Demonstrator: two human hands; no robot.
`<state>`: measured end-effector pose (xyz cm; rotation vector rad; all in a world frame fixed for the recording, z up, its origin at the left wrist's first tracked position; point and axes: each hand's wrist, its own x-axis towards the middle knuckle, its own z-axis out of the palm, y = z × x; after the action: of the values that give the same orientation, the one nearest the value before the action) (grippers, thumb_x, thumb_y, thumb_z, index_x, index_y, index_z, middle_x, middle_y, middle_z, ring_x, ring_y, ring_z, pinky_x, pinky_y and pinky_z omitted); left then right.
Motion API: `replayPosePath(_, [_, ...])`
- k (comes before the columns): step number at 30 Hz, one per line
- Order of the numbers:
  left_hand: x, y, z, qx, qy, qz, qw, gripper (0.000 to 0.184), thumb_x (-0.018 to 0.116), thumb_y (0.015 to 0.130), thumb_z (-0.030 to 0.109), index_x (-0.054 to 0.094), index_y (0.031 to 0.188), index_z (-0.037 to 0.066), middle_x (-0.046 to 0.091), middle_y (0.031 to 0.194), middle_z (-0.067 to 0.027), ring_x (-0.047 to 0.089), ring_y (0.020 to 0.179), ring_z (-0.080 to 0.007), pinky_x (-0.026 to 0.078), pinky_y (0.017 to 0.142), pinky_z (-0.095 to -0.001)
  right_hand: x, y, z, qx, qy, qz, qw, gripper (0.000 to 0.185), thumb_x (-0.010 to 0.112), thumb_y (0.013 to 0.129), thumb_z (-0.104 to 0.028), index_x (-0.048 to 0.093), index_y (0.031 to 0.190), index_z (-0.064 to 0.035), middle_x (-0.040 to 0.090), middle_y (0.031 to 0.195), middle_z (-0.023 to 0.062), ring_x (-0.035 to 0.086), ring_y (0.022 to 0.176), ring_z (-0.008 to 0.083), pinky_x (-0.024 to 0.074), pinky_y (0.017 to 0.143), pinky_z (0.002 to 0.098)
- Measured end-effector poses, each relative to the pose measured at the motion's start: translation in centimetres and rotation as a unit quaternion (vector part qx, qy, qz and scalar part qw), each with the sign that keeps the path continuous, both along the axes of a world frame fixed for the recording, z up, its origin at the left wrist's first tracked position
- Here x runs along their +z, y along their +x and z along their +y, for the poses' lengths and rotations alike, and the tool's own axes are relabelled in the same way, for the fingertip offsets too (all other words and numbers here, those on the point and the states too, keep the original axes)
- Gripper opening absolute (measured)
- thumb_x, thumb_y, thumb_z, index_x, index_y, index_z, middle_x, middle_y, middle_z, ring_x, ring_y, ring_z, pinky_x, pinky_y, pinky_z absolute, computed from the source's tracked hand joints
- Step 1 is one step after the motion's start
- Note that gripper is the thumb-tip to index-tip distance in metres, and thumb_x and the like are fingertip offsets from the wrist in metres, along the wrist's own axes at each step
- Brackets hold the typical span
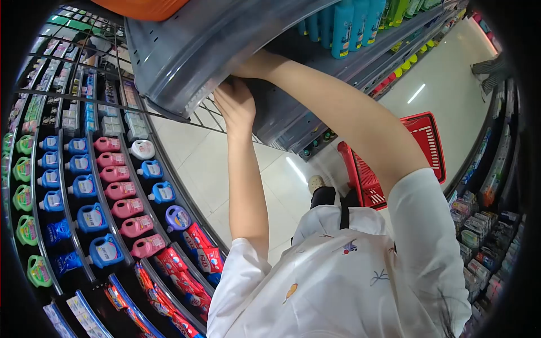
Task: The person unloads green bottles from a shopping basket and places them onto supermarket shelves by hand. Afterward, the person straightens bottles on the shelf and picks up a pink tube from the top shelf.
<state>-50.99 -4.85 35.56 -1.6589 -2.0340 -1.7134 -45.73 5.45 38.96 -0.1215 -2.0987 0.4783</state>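
Both of my arms reach up to a grey metal shelf at the top of the head view. My left hand is at the shelf's end, close to its clear front strip and a black wire grid; its fingertips are hidden behind the shelf edge. Above and to the right of it, my right hand goes in under the same shelf, showing little more than its back and wrist. Whatever either hand may hold is out of sight. Blue bottles stand upright on a shelf level to the right of my hands.
A red shopping basket is at my right side, partly behind my arm. Shelves at left carry pink jugs, blue jugs and red packets. An orange object sits above. Another person's legs show far right.
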Motion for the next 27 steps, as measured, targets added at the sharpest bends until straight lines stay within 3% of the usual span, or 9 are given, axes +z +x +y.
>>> replayPosePath(11, [-1.4, 0.5, 1.1, -0.042, 0.054, -0.102, 0.992, 0.040, 0.052, 0.084, -0.001, 0.044, 0.123, -0.005, 0.058, 0.114, -0.0143, 0.057, 0.104, -0.0198, 0.042, 0.090, -0.0278, -6.9, -5.2, 2.0, -0.025, -0.051, -0.011, 0.998, 0.019, 0.060, 0.074, -0.015, 0.066, 0.080, 0.0021, 0.065, 0.079, 0.0233, 0.065, 0.078, 0.0395, 0.0532, 0.071, 0.0450])
replayPosePath(14, [-0.9, 1.0, 0.4, 0.008, -0.038, -0.138, 0.990, 0.052, 0.047, 0.078, -0.005, 0.036, 0.129, -0.006, 0.050, 0.124, -0.0236, 0.051, 0.114, -0.0342, 0.038, 0.097, -0.0362, -5.5, -3.1, 0.8, -0.024, -0.099, -0.073, 0.992, 0.020, 0.060, 0.075, -0.016, 0.066, 0.083, 0.0013, 0.065, 0.084, 0.0229, 0.065, 0.083, 0.0380, 0.0524, 0.075, 0.0439])
replayPosePath(16, [0.9, 3.5, -0.5, -0.036, -0.024, -0.281, 0.959, 0.051, 0.055, 0.081, 0.000, 0.036, 0.128, -0.007, 0.049, 0.127, -0.0204, 0.050, 0.116, -0.0273, 0.039, 0.096, -0.0333, -2.1, 0.9, -0.8, -0.015, -0.193, -0.163, 0.967, 0.022, 0.060, 0.076, -0.018, 0.066, 0.087, 0.0008, 0.066, 0.088, 0.0226, 0.064, 0.087, 0.0371, 0.0517, 0.077, 0.0433])
replayPosePath(17, [1.7, 4.9, -1.3, -0.014, -0.042, -0.210, 0.977, 0.054, 0.058, 0.082, 0.002, 0.035, 0.129, -0.008, 0.049, 0.127, -0.0192, 0.049, 0.116, -0.0250, 0.039, 0.097, -0.0328, -2.2, 1.4, -0.8, -0.008, -0.193, -0.229, 0.954, 0.033, 0.054, 0.086, -0.024, 0.057, 0.108, -0.0005, 0.062, 0.100, 0.0216, 0.060, 0.093, 0.0390, 0.0499, 0.079, 0.0456])
replayPosePath(18, [2.3, 6.4, -2.4, 0.004, -0.061, -0.141, 0.988, 0.057, 0.061, 0.083, 0.004, 0.033, 0.131, -0.009, 0.049, 0.127, -0.0180, 0.049, 0.115, -0.0227, 0.039, 0.097, -0.0323, -0.5, 5.0, -2.7, -0.029, -0.242, -0.173, 0.954, 0.035, 0.055, 0.087, -0.028, 0.056, 0.108, 0.0004, 0.062, 0.099, 0.0219, 0.060, 0.094, 0.0392, 0.0501, 0.079, 0.0447])
replayPosePath(21, [1.3, 14.2, -5.5, -0.060, -0.006, -0.185, 0.981, 0.052, 0.051, 0.087, 0.001, 0.034, 0.134, -0.009, 0.044, 0.135, -0.0212, 0.045, 0.123, -0.0274, 0.036, 0.101, -0.0359, -1.9, 16.2, -6.9, 0.021, -0.262, 0.028, 0.964, 0.043, 0.060, 0.087, -0.024, 0.050, 0.121, 0.0008, 0.060, 0.105, 0.0201, 0.060, 0.090, 0.0361, 0.0492, 0.077, 0.0395])
replayPosePath(24, [-4.1, 21.0, -9.2, -0.190, -0.089, 0.011, 0.978, 0.049, 0.045, 0.088, 0.000, 0.037, 0.135, -0.008, 0.041, 0.139, -0.0236, 0.039, 0.130, -0.0318, 0.032, 0.106, -0.0399, -6.4, 30.6, -9.9, 0.002, -0.401, -0.069, 0.913, 0.051, 0.064, 0.082, -0.014, 0.047, 0.128, -0.0030, 0.057, 0.113, 0.0140, 0.061, 0.091, 0.0252, 0.0500, 0.078, 0.0354])
replayPosePath(25, [-6.2, 24.0, -10.1, -0.226, -0.160, -0.045, 0.960, 0.042, 0.048, 0.085, 0.001, 0.049, 0.126, -0.007, 0.045, 0.133, -0.0264, 0.040, 0.128, -0.0402, 0.031, 0.106, -0.0420, -8.9, 35.4, -10.7, -0.056, -0.456, -0.100, 0.883, 0.051, 0.064, 0.082, -0.013, 0.047, 0.129, -0.0042, 0.057, 0.116, 0.0129, 0.062, 0.094, 0.0222, 0.0502, 0.082, 0.0333])
replayPosePath(27, [-11.5, 28.9, -11.4, -0.282, -0.291, -0.105, 0.908, 0.045, 0.049, 0.085, 0.000, 0.047, 0.129, -0.005, 0.045, 0.135, -0.0223, 0.043, 0.127, -0.0345, 0.031, 0.106, -0.0405, -14.2, 44.2, -12.3, -0.161, -0.537, -0.141, 0.816, 0.044, 0.057, 0.084, -0.008, 0.048, 0.127, -0.0018, 0.057, 0.118, 0.0130, 0.063, 0.093, 0.0194, 0.0503, 0.084, 0.0315])
